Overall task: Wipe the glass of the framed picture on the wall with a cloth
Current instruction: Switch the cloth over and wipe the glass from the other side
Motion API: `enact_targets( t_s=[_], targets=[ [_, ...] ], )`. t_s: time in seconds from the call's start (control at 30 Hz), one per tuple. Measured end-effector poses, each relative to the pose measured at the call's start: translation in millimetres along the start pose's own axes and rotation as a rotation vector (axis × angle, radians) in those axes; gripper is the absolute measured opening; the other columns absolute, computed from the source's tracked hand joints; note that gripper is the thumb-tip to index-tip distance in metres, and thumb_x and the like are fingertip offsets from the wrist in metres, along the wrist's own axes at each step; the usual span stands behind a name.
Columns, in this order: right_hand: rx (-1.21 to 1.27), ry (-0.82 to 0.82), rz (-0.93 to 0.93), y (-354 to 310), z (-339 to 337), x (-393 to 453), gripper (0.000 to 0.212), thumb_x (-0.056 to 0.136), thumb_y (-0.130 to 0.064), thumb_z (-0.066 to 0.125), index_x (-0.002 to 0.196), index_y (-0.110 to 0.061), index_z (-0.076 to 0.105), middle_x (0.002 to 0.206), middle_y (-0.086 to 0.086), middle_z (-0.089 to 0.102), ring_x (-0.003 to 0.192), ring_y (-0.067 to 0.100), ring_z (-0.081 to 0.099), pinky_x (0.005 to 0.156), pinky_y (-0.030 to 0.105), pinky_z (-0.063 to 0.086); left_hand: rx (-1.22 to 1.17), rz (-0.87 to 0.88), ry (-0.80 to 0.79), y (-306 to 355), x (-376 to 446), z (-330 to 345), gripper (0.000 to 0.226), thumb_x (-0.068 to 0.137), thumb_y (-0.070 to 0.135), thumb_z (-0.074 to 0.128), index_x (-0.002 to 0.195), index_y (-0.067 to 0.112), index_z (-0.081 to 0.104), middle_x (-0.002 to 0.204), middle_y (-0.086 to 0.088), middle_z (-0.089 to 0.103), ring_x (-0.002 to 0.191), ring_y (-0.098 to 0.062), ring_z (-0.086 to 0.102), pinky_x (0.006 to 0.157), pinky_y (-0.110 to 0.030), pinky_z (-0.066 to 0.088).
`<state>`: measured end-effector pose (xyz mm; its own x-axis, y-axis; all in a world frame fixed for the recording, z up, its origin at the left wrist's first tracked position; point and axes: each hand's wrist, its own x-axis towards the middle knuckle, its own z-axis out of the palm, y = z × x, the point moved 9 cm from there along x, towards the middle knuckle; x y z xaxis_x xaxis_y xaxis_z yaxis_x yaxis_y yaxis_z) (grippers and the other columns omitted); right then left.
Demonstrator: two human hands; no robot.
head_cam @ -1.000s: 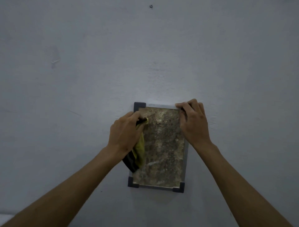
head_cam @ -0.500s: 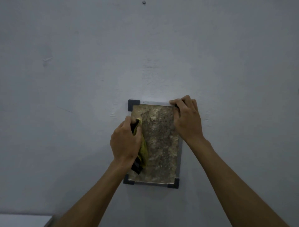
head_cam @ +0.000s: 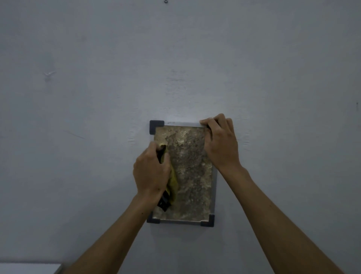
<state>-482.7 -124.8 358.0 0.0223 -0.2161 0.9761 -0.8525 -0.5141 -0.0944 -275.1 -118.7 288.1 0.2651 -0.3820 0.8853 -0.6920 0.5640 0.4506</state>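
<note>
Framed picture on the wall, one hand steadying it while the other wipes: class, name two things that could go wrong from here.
1. The right hand grips only the top right corner of the frame; a hard wipe may tilt or unhook it.
2. The left hand bunches the cloth at the glass's left edge, so the right side may stay unwiped.

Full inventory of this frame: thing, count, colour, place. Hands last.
framed picture: 1, mottled brown-gold image, silver frame, dark corner caps, on the wall, centre
cloth: 1, yellow with black, against the glass's left side
wall: 1, pale grey, fills the view
screw: 1, dark, top edge of the wall
ledge: 1, white, bottom left corner
left hand: 1, grips the cloth
right hand: 1, holds the frame's top right corner
</note>
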Motion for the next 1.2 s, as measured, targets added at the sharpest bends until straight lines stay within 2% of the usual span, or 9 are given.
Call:
enact_targets(
  t_s=[0.1,0.2,0.3,0.37,0.47,0.73,0.87,1.03,1.2],
  targets=[
    [-0.002,0.012,0.009,-1.1,0.5,-0.5,0.022,0.097,-0.005,0.055,0.115,-0.010,0.067,0.108,0.004,0.053,0.103,0.022,0.046,0.078,0.043,0.054,0.014,0.141,-0.130,27.4,-3.9,19.7,0.009,0.092,0.019,0.069,0.093,0.018,0.060,0.079,0.005,0.063,0.065,-0.010,0.057,0.062,-0.026,0.051],
    [0.000,-0.003,-0.002,-3.0,0.4,-0.3,0.023,0.097,-0.005,0.054,0.115,-0.011,0.067,0.108,0.003,0.053,0.103,0.021,0.046,0.078,0.042,0.053,0.033,0.221,-0.204,37.3,-5.5,30.3,0.010,0.091,0.021,0.068,0.096,0.019,0.059,0.084,0.002,0.066,0.069,-0.012,0.056,0.064,-0.029,0.053],
    [0.005,-0.027,-0.022,-2.4,-2.1,1.4,0.021,0.100,-0.008,0.055,0.116,-0.011,0.067,0.108,0.001,0.053,0.103,0.019,0.046,0.077,0.038,0.053,0.057,0.219,-0.182,26.1,-1.6,22.1,0.010,0.092,0.026,0.068,0.097,0.021,0.061,0.084,0.003,0.068,0.068,-0.015,0.062,0.061,-0.038,0.058],
    [0.011,-0.034,-0.025,-1.4,-2.9,1.9,0.020,0.101,-0.010,0.056,0.117,-0.012,0.068,0.108,0.000,0.053,0.104,0.018,0.046,0.076,0.037,0.053,0.075,0.179,-0.112,10.8,2.4,6.7,0.010,0.094,0.028,0.068,0.096,0.020,0.062,0.080,0.004,0.067,0.064,-0.015,0.062,0.058,-0.038,0.058],
    [0.014,-0.029,-0.019,-0.5,-2.4,1.9,0.020,0.101,-0.010,0.055,0.116,-0.011,0.068,0.108,0.001,0.053,0.104,0.019,0.046,0.076,0.037,0.053,0.048,0.074,-0.016,-10.3,8.2,-12.2,0.015,0.095,0.032,0.068,0.090,0.020,0.061,0.075,0.006,0.065,0.062,-0.012,0.061,0.055,-0.034,0.054],
    [0.000,-0.013,0.005,-1.9,0.2,1.4,0.020,0.100,-0.008,0.054,0.115,-0.011,0.068,0.108,0.002,0.052,0.103,0.020,0.045,0.077,0.039,0.053,-0.034,0.032,-0.011,13.7,14.7,4.3,0.014,0.093,0.020,0.068,0.085,0.013,0.058,0.073,0.002,0.064,0.062,-0.011,0.058,0.059,-0.026,0.050],
    [-0.018,-0.016,0.016,-1.3,0.4,1.1,0.021,0.100,-0.007,0.054,0.115,-0.011,0.067,0.107,0.002,0.052,0.103,0.021,0.046,0.078,0.040,0.053,-0.039,0.141,-0.109,39.2,11.2,20.5,0.014,0.093,0.018,0.068,0.086,0.016,0.056,0.074,0.005,0.059,0.060,-0.005,0.050,0.054,-0.011,0.037],
    [-0.002,-0.057,-0.016,-2.8,-2.4,2.7,0.021,0.101,-0.009,0.054,0.117,-0.012,0.068,0.108,0.000,0.052,0.104,0.018,0.045,0.078,0.036,0.052,0.011,0.260,-0.132,34.3,19.4,14.2,0.008,0.094,0.023,0.068,0.097,0.016,0.064,0.083,0.002,0.068,0.067,-0.013,0.061,0.062,-0.028,0.055],
    [-0.005,-0.016,-0.012,-1.5,-2.2,2.0,0.020,0.100,-0.009,0.056,0.116,-0.010,0.068,0.108,0.003,0.053,0.102,0.021,0.046,0.077,0.039,0.053,-0.001,0.085,0.017,-19.6,19.3,-20.1,0.019,0.096,0.036,0.067,0.090,0.019,0.062,0.077,0.007,0.065,0.065,-0.011,0.060,0.059,-0.033,0.054]
  ],
)
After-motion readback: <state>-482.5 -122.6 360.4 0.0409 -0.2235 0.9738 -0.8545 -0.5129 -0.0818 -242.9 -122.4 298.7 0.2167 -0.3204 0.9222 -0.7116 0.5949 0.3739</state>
